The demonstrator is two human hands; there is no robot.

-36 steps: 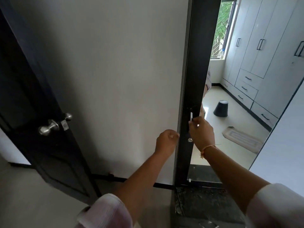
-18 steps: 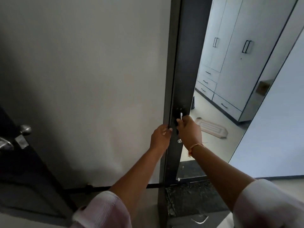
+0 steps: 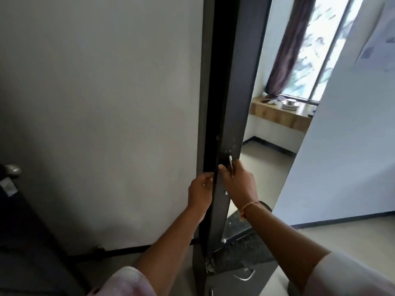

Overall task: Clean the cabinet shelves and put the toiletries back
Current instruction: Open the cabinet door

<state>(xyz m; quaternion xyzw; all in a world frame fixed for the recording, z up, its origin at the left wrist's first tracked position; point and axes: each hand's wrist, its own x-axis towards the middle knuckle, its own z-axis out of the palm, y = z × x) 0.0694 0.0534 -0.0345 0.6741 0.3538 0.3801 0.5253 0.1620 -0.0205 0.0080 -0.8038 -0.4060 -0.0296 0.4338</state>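
A tall, narrow dark cabinet (image 3: 222,82) stands against the white wall (image 3: 106,103). Its front is a mirror door (image 3: 275,135) that reflects a window, a curtain and a wooden ledge. My right hand (image 3: 239,184) grips the small metal handle (image 3: 230,164) at the mirror door's left edge. My left hand (image 3: 199,194) has its fingers curled on the cabinet's dark side edge just beside it. No shelves or toiletries are in sight.
A dark room door with a round metal knob (image 3: 11,170) stands at the far left. Below the mirror, a lower cabinet front carries a curved metal handle (image 3: 245,276). A pale wall with a dark skirting (image 3: 342,218) runs to the right.
The mirror's reflection has swung from wardrobes and floor to a window and ledge as the door turns. My left hand moved onto the cabinet edge; the view shifted right and closer.
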